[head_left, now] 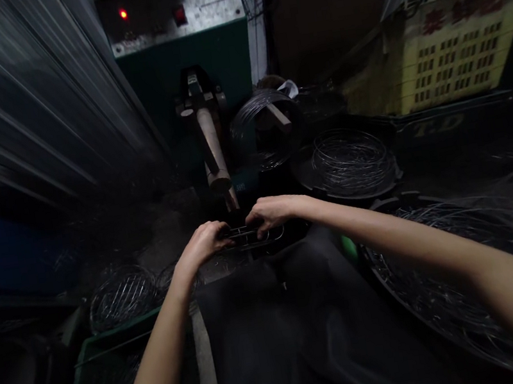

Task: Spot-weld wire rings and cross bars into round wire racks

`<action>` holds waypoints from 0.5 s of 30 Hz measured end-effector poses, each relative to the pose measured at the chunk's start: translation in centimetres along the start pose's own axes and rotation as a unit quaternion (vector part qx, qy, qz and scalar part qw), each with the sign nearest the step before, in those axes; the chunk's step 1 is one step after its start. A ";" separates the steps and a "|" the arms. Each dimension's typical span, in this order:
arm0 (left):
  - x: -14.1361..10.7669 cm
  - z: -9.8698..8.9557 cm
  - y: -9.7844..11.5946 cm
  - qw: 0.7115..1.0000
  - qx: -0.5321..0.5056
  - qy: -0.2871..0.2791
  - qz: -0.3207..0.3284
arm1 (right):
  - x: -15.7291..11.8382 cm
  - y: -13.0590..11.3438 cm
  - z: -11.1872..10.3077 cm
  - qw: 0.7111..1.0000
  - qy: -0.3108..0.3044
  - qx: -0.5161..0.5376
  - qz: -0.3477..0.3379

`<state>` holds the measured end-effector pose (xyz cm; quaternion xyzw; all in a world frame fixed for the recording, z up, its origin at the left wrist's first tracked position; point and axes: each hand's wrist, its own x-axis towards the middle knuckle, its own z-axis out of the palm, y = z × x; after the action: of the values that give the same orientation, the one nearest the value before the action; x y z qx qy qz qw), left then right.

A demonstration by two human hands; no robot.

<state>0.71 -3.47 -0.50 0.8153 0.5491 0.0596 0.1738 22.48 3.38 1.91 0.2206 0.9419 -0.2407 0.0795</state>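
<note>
A small wire frame (273, 237) with rounded corners lies between my hands, close below the arm of a green machine (141, 80). My left hand (205, 242) is closed on the frame's left side, its fingers partly in shadow. On the frame's right part, my right hand (272, 211) pinches the wires with bent fingers. Just above the hands, the machine's thick rod electrode (215, 153) points down at a thinner tip (231, 201). Whether the tip touches the wire is too dark to tell.
Wire rings fill a round tray (354, 163) and a larger basin (400, 299) at right. A wire coil (263, 113) hangs beside the machine. At lower left stands a green crate (85, 375) near wire grilles (122, 297). A yellow crate (455, 63) sits at upper right.
</note>
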 end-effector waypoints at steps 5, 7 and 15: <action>0.0 -1.0 0.4 0.999 -0.039 -0.003 0.001 | -0.2 0.2 -0.2 1.000 0.016 -0.001 0.000; 0.2 -1.2 0.4 0.999 -0.054 -0.005 0.005 | -0.3 0.4 -0.3 1.000 0.024 0.001 -0.001; 1.6 -1.7 0.1 0.994 -0.111 -0.010 -0.002 | -0.4 2.2 -0.8 0.998 0.056 0.018 0.014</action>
<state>0.92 -1.63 0.92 0.7906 0.5389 0.1119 0.2684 23.78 5.40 1.75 0.2484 0.9372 -0.2436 0.0261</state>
